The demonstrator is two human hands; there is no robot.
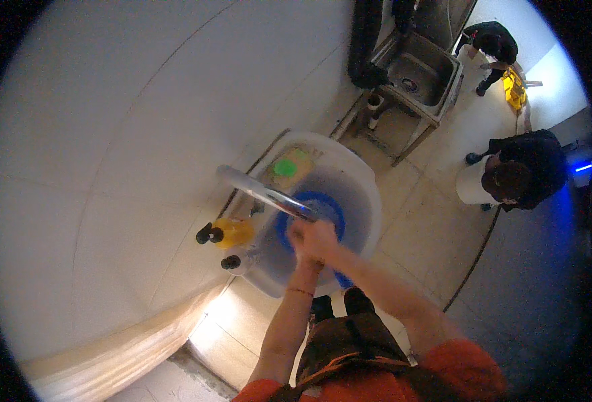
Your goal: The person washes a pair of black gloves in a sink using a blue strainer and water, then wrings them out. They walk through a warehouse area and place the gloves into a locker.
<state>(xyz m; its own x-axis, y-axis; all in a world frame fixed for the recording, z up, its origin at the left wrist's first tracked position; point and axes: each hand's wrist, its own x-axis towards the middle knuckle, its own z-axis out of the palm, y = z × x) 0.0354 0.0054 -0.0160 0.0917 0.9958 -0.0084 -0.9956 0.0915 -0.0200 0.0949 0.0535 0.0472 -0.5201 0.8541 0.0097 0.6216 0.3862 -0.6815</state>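
My left hand [302, 248] and my right hand [324, 240] are pressed together just below the mouth of a chrome tap [269, 193]. Their fingers overlap and are smeared, so whether they hold anything is hidden. Beneath them a round blue basin [336, 209] sits inside a white washbasin [371, 194]. A bright green sponge-like piece [284, 167] lies on the far left corner of the washbasin. Along its left rim stand a yellow pump bottle [235, 232] with a black top and a clear bottle [243, 260] with a black cap.
Beyond the washbasin stands a steel sink [420, 70] on a metal frame. On the right, one person [534, 171] bends by a white bucket [473, 182]. Another person [497, 43] stoops farther off beside a yellow object [513, 88]. A pale curtain [128, 338] hangs at lower left.
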